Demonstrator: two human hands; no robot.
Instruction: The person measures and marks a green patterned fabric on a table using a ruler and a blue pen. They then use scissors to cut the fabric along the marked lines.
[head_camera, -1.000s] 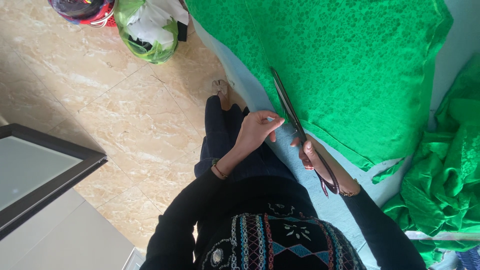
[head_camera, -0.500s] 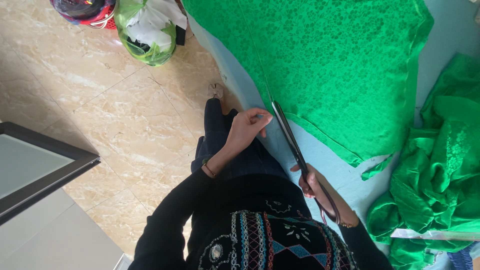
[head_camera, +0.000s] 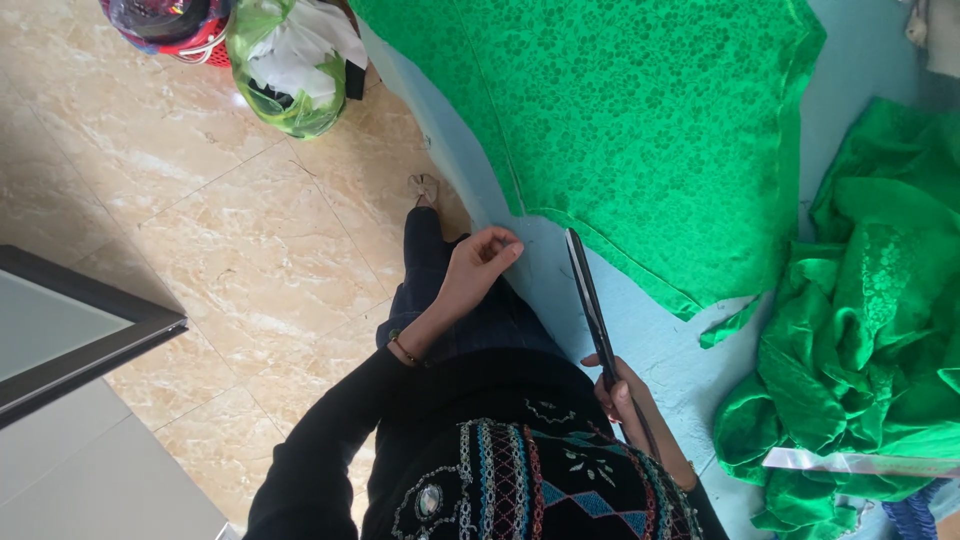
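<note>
The right hand (head_camera: 622, 395) grips the handles of long dark scissors (head_camera: 590, 300), whose closed blades point toward twelve o'clock and end just short of the green patterned fabric (head_camera: 640, 130) spread on the pale blue table (head_camera: 660, 345). At nine o'clock from the blades, the left hand (head_camera: 480, 262) rests at the table's edge, fingers loosely curled and holding nothing. A crumpled heap of green cloth (head_camera: 860, 350) lies at three o'clock.

A green plastic bag (head_camera: 290, 70) of white stuff sits on the floor beside a red basket (head_camera: 170, 25).
</note>
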